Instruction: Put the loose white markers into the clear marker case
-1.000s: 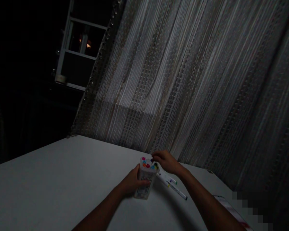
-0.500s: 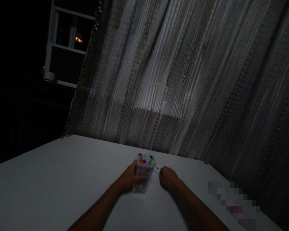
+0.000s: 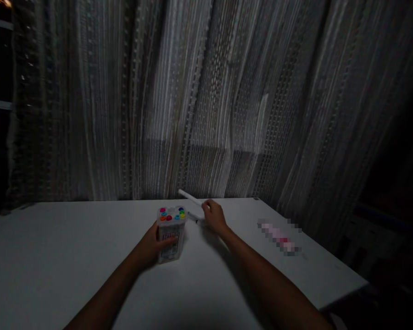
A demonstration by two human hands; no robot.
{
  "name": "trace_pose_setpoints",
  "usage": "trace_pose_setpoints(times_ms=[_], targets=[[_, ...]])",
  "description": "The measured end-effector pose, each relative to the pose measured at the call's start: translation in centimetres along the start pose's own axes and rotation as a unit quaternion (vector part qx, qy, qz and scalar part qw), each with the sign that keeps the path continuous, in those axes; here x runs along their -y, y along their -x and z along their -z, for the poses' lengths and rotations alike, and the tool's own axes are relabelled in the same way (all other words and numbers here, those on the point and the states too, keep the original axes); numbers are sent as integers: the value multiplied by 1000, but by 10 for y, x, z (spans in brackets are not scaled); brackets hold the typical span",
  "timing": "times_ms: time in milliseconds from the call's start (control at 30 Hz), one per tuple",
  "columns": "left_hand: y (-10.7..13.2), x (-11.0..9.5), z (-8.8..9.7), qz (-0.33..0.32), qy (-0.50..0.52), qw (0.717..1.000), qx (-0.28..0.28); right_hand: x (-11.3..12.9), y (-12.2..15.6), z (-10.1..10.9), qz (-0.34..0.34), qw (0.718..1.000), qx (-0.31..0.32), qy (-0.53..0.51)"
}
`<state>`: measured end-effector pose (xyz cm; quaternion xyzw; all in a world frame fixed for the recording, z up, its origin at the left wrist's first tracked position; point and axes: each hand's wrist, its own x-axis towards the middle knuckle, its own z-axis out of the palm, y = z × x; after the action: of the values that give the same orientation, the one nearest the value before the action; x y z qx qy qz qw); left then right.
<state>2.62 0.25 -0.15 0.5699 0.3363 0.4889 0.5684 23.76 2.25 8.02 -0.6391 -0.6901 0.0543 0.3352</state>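
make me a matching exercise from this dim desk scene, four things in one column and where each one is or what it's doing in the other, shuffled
Things:
1. left hand
2. right hand
3. clear plastic marker box with coloured caps
4. pale woven curtain

Places or states:
A. hangs behind the far edge of the white table
B. stands upright on the table, caps facing up
C. grips a thin white marker pen lifted off the table
D. wraps around the side of the box

Pairs: 1-D, 2-C, 3-B, 4-A
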Motion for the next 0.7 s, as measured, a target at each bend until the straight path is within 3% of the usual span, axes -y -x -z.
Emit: trace_pose_setpoints(times_ms=[67, 167, 333, 433, 567, 700], targets=[[0, 0, 0, 4, 0, 1000, -2, 12, -6, 20, 9, 993, -55, -101], [2, 0, -2, 4, 10, 1000, 8, 33, -7, 53, 54, 973, -85, -207], [4, -8, -2, -27, 22, 999, 13, 61, 1, 93, 139, 971, -59, -184], [1, -25, -3, -60, -4, 998, -4, 73, 1, 95, 157, 980, -25, -117], [-3, -46, -7, -81, -34, 996, -10, 92, 0, 82, 165, 985, 29, -50], [-1, -46, -11, -106, -35, 993, -24, 115, 8, 64, 210, 971, 112, 36]])
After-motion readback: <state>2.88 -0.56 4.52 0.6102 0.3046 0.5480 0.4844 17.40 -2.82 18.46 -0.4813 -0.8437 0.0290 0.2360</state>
